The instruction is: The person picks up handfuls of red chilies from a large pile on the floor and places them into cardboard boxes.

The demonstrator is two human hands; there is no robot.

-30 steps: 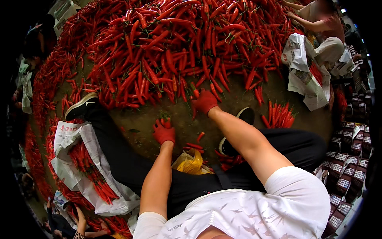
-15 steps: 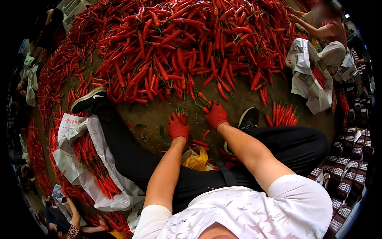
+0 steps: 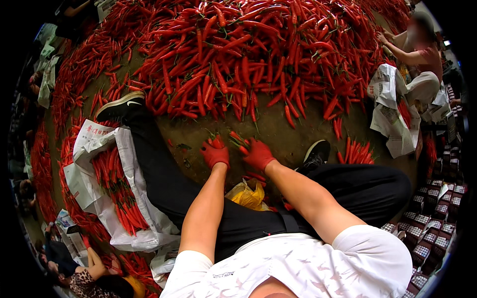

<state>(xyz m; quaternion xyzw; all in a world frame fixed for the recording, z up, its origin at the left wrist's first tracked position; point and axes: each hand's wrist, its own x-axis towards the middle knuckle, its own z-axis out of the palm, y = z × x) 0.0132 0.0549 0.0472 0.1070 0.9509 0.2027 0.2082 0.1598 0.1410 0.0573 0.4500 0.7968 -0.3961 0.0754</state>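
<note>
Both of my hands wear red gloves over the bare ground in front of a large heap of red chili peppers [image 3: 238,54]. My left hand [image 3: 215,155] is closed around a few chili peppers [image 3: 216,141], their green stems pointing away from me. Just to its right, my right hand [image 3: 258,155] grips several more chili peppers [image 3: 239,141], stems toward the heap. A small gap separates the two bunches. How many peppers sit inside each fist is hidden by the gloves.
Sheets of newspaper [image 3: 84,174] wrap a bundle of chili peppers [image 3: 124,198] by my left leg. A neat row of peppers [image 3: 357,151] lies beyond my right shoe [image 3: 318,151]. Between my legs is a yellow plastic bag [image 3: 248,195]. Another person [image 3: 420,57] works at the far right.
My right hand has drawn back from the heap's edge and leftward, closer to my left hand, bringing peppers with it. The whole view has shifted slightly.
</note>
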